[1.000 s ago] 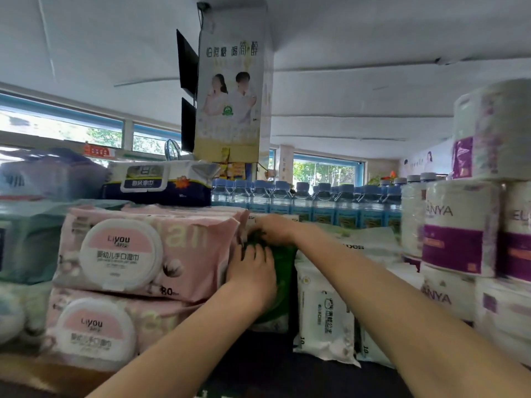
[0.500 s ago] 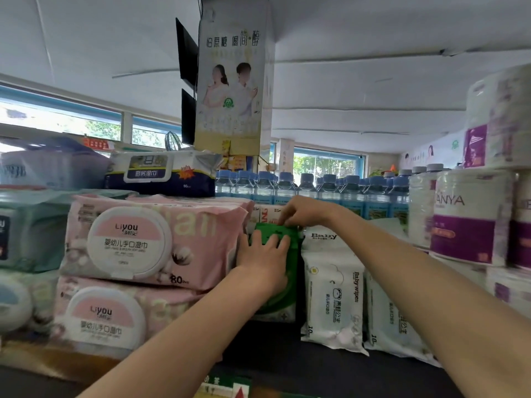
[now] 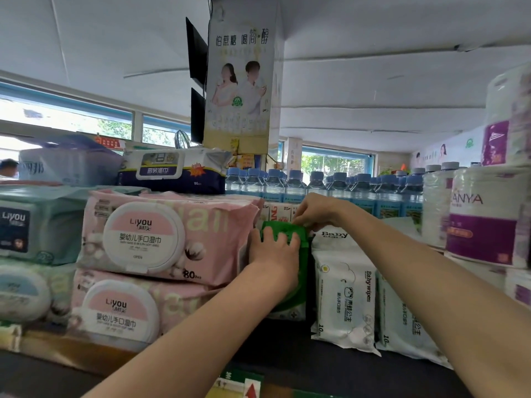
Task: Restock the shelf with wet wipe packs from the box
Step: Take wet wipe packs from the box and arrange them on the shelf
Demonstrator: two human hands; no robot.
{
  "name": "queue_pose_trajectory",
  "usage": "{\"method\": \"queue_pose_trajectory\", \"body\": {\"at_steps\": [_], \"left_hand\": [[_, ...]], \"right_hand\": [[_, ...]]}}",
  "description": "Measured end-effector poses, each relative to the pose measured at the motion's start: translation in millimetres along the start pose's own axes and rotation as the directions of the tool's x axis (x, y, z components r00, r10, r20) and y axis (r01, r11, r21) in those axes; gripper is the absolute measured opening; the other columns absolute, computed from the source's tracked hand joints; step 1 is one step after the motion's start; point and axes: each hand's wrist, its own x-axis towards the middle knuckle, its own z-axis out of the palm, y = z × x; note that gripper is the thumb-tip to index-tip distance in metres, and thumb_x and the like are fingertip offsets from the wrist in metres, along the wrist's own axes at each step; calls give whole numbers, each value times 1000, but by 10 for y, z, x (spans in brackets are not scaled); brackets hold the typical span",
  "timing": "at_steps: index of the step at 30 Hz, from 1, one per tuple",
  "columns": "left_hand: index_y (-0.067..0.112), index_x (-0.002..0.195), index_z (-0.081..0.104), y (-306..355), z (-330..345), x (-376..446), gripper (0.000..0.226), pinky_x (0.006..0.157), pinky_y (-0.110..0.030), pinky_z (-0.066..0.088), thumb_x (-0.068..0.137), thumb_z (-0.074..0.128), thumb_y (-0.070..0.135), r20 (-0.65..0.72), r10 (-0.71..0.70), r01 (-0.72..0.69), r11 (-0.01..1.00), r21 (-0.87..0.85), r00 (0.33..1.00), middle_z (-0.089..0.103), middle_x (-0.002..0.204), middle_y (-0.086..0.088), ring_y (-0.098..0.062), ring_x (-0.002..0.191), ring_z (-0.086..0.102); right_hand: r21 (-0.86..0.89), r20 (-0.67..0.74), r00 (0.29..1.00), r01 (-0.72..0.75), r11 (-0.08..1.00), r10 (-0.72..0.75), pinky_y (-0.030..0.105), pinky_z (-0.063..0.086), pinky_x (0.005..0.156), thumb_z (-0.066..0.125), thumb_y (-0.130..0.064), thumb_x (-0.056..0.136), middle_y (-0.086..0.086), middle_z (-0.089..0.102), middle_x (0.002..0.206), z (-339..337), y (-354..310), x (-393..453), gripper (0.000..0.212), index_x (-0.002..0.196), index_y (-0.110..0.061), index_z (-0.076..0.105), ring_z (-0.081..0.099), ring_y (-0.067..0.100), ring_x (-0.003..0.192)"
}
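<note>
**Seating a Green Pack in the Shelf Row**

The left hand (image 3: 274,254) lies flat against the front face of the green wet wipe pack (image 3: 296,285), fingers spread over its upper portion. The right hand (image 3: 314,211) pinches the pack's top edge from above. Both hands are together on the same pack, which stands upright on the shelf (image 3: 287,360) in the slot between the pink pack stack (image 3: 161,239) on its left and the white baby wipes packs (image 3: 344,300) on its right.

Risks from this position, as judged:
- The slot appears tight. A hard push could crease the soft green pack or wedge it askew.
- Sideways pressure could shift the upper pink pack, which rests on a second pink pack and overhangs slightly.
- The white packs stand on end; a nudge from the right forearm could tip them.

Containers: the supply box is not in view. Behind the row stand water bottles (image 3: 339,185); paper roll packs (image 3: 485,216) are stacked at right.
</note>
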Motion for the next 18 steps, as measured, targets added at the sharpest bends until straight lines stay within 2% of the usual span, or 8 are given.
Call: {"method": "queue_pose_trajectory", "body": {"at_steps": [3,6,10,13,16,18], "left_hand": [[17,148,7,-4,6,-33,73,114,-55,3,91,47,38,15,6,-6,1000,-12,1000,18,154,-9,-37,142,9],[17,148,7,2,7,-55,74,114,-56,3,91,49,38,14,-7,7,1000,-30,1000,20,153,-9,-36,141,11],[16,145,16,9,-31,-69,69,112,-54,11,90,51,36,1,-5,5,1000,-14,1000,28,148,-10,-37,138,17],[15,144,20,46,-52,-71,66,110,-53,16,89,52,35,-2,-5,5,1000,18,1000,32,146,-11,-37,137,20],[13,145,19,84,-69,-69,65,110,-51,19,91,50,33,6,-15,14,999,47,1000,31,147,-13,-38,137,20],[12,145,18,98,-58,-79,65,109,-50,20,91,49,32,-2,-18,18,998,64,1000,31,147,-13,-38,136,21]], "right_hand": [[-39,89,996,35,999,-32,19,43,57,66,-26,84,5,61,93,29,-89,-18,32,106,-3,66,52,11,68],[-70,50,998,45,997,-41,19,45,56,66,-16,85,9,62,101,36,-132,-5,27,107,-1,66,54,11,66],[50,47,999,-14,999,12,19,51,56,60,-12,89,11,62,100,-5,-107,-24,27,110,4,62,58,13,64],[-10,50,999,6,1000,-5,17,51,55,61,-7,87,9,61,97,-27,-122,-75,27,110,4,62,59,12,65],[-82,57,998,34,996,-30,16,47,54,65,-17,85,2,62,88,-28,-166,-98,30,110,1,64,56,9,63],[-167,47,998,60,984,-53,17,46,55,66,-20,84,4,63,91,4,-203,-88,32,110,0,64,55,9,63]]}}
